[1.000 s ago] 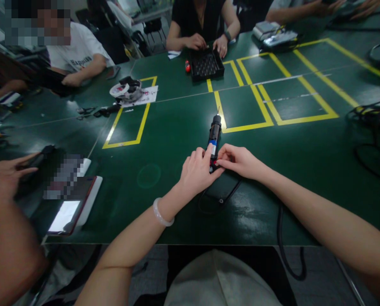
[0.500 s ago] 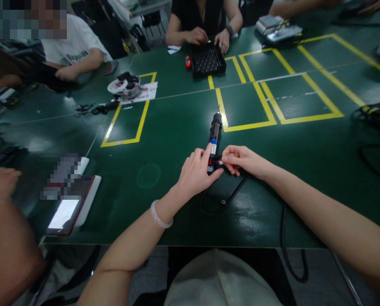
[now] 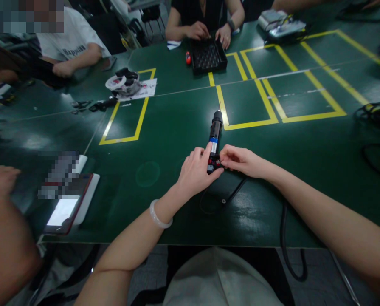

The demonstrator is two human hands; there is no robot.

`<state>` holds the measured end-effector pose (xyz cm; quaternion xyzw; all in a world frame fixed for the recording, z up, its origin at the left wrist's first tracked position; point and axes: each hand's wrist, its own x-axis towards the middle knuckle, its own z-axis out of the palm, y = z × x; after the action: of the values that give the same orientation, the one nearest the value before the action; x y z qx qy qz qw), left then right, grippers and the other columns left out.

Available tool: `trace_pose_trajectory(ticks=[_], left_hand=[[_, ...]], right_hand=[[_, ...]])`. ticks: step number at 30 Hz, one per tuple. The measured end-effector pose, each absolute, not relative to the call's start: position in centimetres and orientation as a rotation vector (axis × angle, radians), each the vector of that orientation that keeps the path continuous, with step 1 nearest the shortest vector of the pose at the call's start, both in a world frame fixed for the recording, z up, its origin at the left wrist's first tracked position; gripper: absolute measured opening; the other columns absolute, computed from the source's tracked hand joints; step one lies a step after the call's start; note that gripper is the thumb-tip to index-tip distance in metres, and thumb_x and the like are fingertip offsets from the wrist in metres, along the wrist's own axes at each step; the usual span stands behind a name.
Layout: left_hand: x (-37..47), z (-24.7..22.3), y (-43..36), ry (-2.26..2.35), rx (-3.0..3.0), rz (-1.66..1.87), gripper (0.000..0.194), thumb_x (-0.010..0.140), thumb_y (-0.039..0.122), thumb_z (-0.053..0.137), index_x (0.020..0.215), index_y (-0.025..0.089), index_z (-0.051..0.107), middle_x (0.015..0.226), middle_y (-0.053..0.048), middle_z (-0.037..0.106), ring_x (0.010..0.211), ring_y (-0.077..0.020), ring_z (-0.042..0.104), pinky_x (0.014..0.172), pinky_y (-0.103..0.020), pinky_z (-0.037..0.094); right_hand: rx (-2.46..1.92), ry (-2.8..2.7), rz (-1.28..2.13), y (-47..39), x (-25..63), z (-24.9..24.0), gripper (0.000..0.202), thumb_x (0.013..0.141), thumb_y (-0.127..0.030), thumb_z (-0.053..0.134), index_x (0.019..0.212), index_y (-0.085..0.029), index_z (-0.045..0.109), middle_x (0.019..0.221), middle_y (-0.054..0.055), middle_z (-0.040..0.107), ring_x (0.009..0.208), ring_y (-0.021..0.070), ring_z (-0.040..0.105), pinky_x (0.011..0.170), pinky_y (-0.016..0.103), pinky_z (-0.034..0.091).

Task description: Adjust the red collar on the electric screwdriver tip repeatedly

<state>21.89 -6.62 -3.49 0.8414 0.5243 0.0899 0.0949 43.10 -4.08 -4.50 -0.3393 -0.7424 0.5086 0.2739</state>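
Note:
An electric screwdriver (image 3: pixel 215 127), black with a blue band and a silver label, lies on the green table with its thin bit pointing away from me. My left hand (image 3: pixel 194 170) is closed around its rear part, the index finger along the body and the thumb at the back end. Beside that end, my right hand (image 3: pixel 239 160) pinches a small red and white piece (image 3: pixel 218 162), too small to name. It touches or nearly touches the screwdriver's rear; I cannot tell which. A black cable (image 3: pixel 236 191) runs on the table below my right hand.
Yellow tape outlines (image 3: pixel 250 126) mark the table. At left lie phones (image 3: pixel 62 212) near another person's arm (image 3: pixel 5 221). Across from me, a person's hands work at a black tray (image 3: pixel 209 68). A tape roll (image 3: pixel 118 85) sits at back left, and tangled cables (image 3: pixel 377 117) at right.
My right hand has moved slightly left, bringing the small piece closer to the screwdriver's rear, and its lower fingers have curled in. The left hand keeps its hold.

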Motion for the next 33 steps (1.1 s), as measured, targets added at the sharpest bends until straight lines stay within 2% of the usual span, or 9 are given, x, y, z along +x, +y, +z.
trace_pose_trajectory(ticks=[6, 11, 16, 23, 33], left_hand=[[21.9, -3.5, -6.6, 1.541, 2.493, 0.285, 0.082, 0.092, 0.061, 0.051, 0.157, 0.019, 0.027, 0.119, -0.013, 0.054, 0.104, -0.0271, 0.056, 0.087, -0.038, 0.047], [22.0, -3.5, -6.7, 1.555, 2.493, 0.282, 0.081, 0.091, 0.059, 0.053, 0.157, 0.018, 0.029, 0.121, -0.013, 0.053, 0.106, -0.0272, 0.055, 0.088, -0.039, 0.047], [22.1, -3.7, -6.8, 1.556, 2.513, 0.304, 0.081, 0.091, 0.058, 0.054, 0.156, 0.017, 0.029, 0.121, -0.012, 0.052, 0.107, -0.0266, 0.055, 0.089, -0.038, 0.047], [22.6, -3.4, -6.9, 1.580, 2.533, 0.277, 0.079, 0.092, 0.059, 0.052, 0.155, 0.015, 0.032, 0.119, -0.013, 0.052, 0.106, -0.0269, 0.054, 0.088, -0.038, 0.047], [23.2, -3.1, -7.1, 1.665, 2.524, 0.235, 0.074, 0.093, 0.052, 0.053, 0.154, 0.016, 0.033, 0.117, -0.012, 0.052, 0.104, -0.0260, 0.054, 0.087, -0.037, 0.046]], right_hand=[[-0.963, -2.196, 1.140, -4.3, 43.1, -4.0, 0.009, 0.096, -0.026, 0.054, 0.089, -0.021, 0.049, 0.074, -0.002, 0.056, 0.066, 0.0133, 0.053, 0.064, 0.025, 0.038], [-1.076, -2.151, 1.192, -4.3, 43.1, -4.1, 0.014, 0.092, -0.031, 0.058, 0.094, -0.022, 0.047, 0.070, -0.003, 0.061, 0.061, 0.0139, 0.055, 0.060, 0.025, 0.038], [-1.132, -2.179, 1.147, -4.0, 43.3, -4.5, 0.020, 0.090, -0.037, 0.059, 0.081, -0.020, 0.053, 0.070, -0.001, 0.058, 0.061, 0.0140, 0.053, 0.058, 0.025, 0.036], [-1.197, -2.387, 0.977, -4.2, 43.1, -4.1, 0.025, 0.094, -0.036, 0.051, 0.075, -0.020, 0.051, 0.068, -0.001, 0.056, 0.059, 0.0129, 0.048, 0.059, 0.026, 0.029], [-1.225, -2.411, 1.041, -4.1, 43.0, -3.4, 0.021, 0.096, -0.029, 0.041, 0.080, -0.021, 0.052, 0.074, 0.002, 0.060, 0.066, 0.0156, 0.054, 0.064, 0.027, 0.032]])
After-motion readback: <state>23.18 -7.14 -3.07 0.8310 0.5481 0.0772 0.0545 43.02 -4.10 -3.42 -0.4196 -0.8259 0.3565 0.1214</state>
